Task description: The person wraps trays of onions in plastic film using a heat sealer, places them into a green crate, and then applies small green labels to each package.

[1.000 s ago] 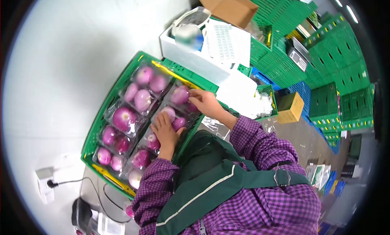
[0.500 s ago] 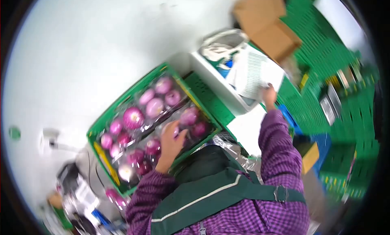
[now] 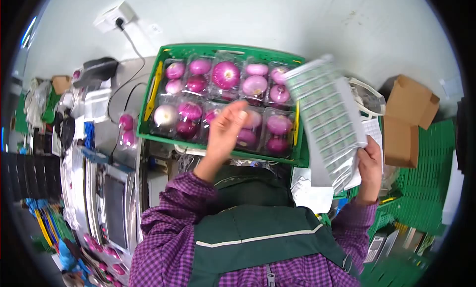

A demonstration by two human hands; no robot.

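Note:
My left hand [image 3: 227, 132] hovers over the front row of a green crate [image 3: 228, 50], its thumb and fingers drawn together. Whatever may be between the fingertips cannot be made out. Beneath and around it lie clear plastic packs of red onions [image 3: 225, 75], set in two rows; one front-left pack shows a pale onion [image 3: 165, 116]. To the right, my right hand [image 3: 370, 165] grips the lower edge of a sheet of labels [image 3: 325, 116], with rows of small greenish print and a glossy surface. The sheet is tilted up beside the crate's right end and slightly blurred.
Behind the sheet stand a white cloth-lined container [image 3: 367, 97] and an open cardboard box [image 3: 404, 126]. Green crates [image 3: 431, 173] fill the far right. At left are a machine with a dark panel [image 3: 115, 207], another onion pack [image 3: 127, 131] and a cable from a wall socket [image 3: 115, 17].
My view has turned, levelling the crate. My right hand has lifted the label sheet from the white box at right towards the crate. My left hand stays above the onions, its fingers now closer together.

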